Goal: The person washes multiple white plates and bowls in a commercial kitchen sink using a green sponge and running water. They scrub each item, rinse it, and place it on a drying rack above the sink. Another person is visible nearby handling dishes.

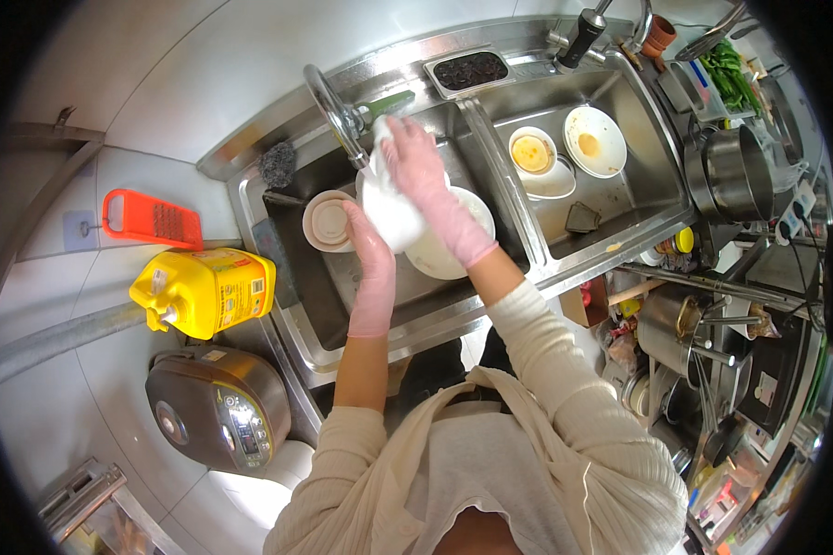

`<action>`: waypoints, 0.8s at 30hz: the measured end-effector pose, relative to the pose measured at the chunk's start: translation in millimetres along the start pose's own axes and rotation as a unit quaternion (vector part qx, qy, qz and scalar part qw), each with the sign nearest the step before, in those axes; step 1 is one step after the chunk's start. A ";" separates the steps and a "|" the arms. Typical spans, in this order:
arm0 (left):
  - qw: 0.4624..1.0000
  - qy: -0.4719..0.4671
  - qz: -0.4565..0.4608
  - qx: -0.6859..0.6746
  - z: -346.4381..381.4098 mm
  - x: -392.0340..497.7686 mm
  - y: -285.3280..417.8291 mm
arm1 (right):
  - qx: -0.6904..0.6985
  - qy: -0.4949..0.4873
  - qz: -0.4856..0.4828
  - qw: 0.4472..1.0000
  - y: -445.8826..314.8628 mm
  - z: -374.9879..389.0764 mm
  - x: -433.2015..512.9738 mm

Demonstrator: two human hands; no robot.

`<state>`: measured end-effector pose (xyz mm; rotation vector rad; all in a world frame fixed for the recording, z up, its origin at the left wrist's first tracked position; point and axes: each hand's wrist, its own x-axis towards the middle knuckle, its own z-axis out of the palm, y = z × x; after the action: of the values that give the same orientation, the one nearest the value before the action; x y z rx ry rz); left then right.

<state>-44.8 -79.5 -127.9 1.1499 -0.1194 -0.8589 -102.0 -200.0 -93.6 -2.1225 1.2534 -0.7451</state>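
Both hands wear pink gloves over the left basin of a steel double sink [527, 229]. My left hand [371, 250] grips the left edge of a white dish [392, 218] under the faucet [330, 104]. My right hand [414, 156] lies on the dish's upper right side with a white cloth [383, 142] beneath its fingers; how far the cloth spreads cannot be told against the white dish. Left of the dish sit stacked pale bowls [328, 220]. A large white plate [439, 257] rests in the basin below my right forearm.
The right basin holds soiled white plates [595, 142], a bowl with yellow residue [532, 151] and a dark scouring pad [583, 217]. Steel wool [278, 165] lies at the left rim. Nearby are a yellow jug [212, 291], an orange grater [154, 220], a rice cooker [215, 409] and steel pots [739, 173].
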 end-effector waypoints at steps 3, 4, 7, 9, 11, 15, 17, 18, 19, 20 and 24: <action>0.999 -0.005 -0.049 -0.001 -0.7 -0.5 5.2 | 0.016 -0.016 0.001 1.000 -0.3 0.6 7.7; 0.998 -0.026 -0.039 -0.043 0.8 1.0 6.4 | 0.005 -0.001 -0.051 0.999 -1.8 1.7 1.6; 0.992 0.014 -0.076 -0.097 4.9 3.2 12.6 | -0.029 0.003 -0.191 0.981 -11.3 5.5 -32.1; 0.994 0.029 -0.065 -0.088 8.9 8.0 20.4 | -0.046 -0.003 -0.272 0.961 -17.7 4.4 -51.6; 0.983 0.013 -0.132 -0.128 7.7 5.6 28.1 | -0.059 0.000 -0.326 0.944 -19.5 -0.4 -70.2; 0.966 -0.002 -0.221 -0.133 3.1 0.9 38.2 | -0.035 -0.051 -0.381 0.923 -4.1 -11.3 -87.4; 0.968 -0.013 -0.220 -0.123 1.8 -1.0 36.1 | -0.052 -0.035 -0.418 0.906 8.4 -11.7 -96.2; 0.971 -0.022 -0.208 -0.114 1.2 -1.1 34.0 | -0.058 -0.022 -0.439 0.896 15.7 -10.7 -100.3; 0.975 -0.048 -0.186 -0.109 0.4 -0.6 31.9 | -0.061 -0.024 -0.446 0.892 23.4 -9.3 -103.3; 0.975 -0.029 -0.190 -0.113 -1.1 0.1 30.1 | -0.058 -0.020 -0.456 0.888 30.9 -7.6 -107.2; 0.976 -0.016 -0.172 -0.133 -14.5 6.7 31.8 | -0.056 -0.077 -0.474 0.875 71.4 -15.6 -121.8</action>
<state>-16.0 -68.7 -109.9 0.9158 0.1716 -1.1623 -204.5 -122.9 -154.7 -2.8046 0.0807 -0.8505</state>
